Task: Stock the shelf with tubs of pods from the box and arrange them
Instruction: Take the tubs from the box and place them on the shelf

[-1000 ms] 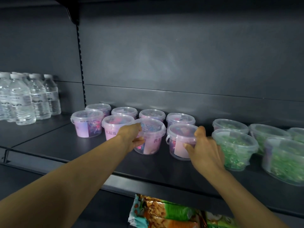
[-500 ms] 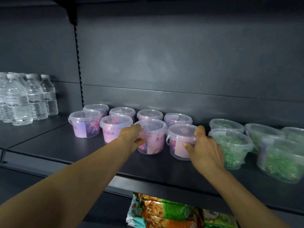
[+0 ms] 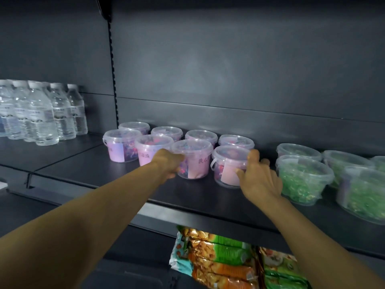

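In the middle of the frame, the left hand (image 3: 169, 162) grips a clear tub of pods (image 3: 192, 159), its fingers curled around the tub's left side. This tub stands upright on the dark shelf (image 3: 129, 178), lid on top, and its pink label faces the camera, a little to the right. Just to the right of it, the right hand (image 3: 257, 178) holds a second tub (image 3: 228, 165); the thumb lies on the rim of the lid and the fingers wrap the right side. This tub is upright too, its white handle hangs on the left side, and its label points to the lower right.

Behind and to the left, six more pink tubs (image 3: 123, 146) stand upright in two rows. On the right of the frame are wider tubs of green pods (image 3: 302, 178). Water bottles (image 3: 41, 115) stand at the upper left, and snack packs (image 3: 218, 259) lie under the shelf at the bottom of the frame.
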